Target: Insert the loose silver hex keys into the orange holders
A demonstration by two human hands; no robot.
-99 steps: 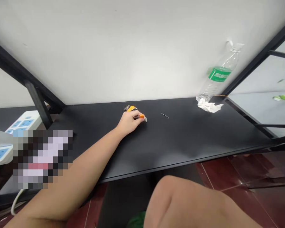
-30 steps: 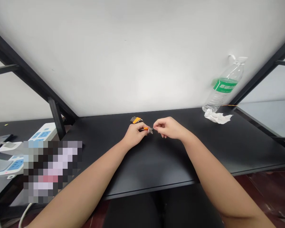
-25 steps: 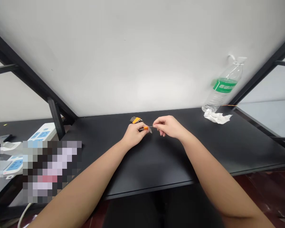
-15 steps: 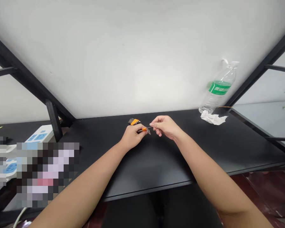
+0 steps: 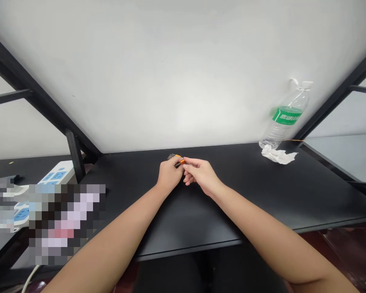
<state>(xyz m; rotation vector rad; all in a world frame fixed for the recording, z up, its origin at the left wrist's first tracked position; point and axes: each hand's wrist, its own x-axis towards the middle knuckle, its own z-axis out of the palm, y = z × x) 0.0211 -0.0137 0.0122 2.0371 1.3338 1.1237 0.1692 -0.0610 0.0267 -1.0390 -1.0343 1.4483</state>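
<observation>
My left hand (image 5: 169, 174) is closed around a hex key set (image 5: 182, 161) with an orange and black holder. Several thin metal keys fan out past the far side of that hand. My right hand (image 5: 203, 174) meets it from the right, thumb and forefinger pinched at the near end of the orange holder. The thin hex key seen there earlier is now mostly hidden by the right fingertips. Both hands are above the middle of the black tabletop (image 5: 189, 219), close together.
At the back right a clear plastic bottle (image 5: 285, 116) with a green label leans by the wall, a crumpled white tissue (image 5: 279, 155) in front of it. A white power strip (image 5: 64, 167) lies left. Black frame bars (image 5: 75, 152) rise at both sides.
My right hand has moved left and in against the holder, closing the gap between the hands. The thin key that spanned that gap no longer shows clearly. The view has shifted slightly.
</observation>
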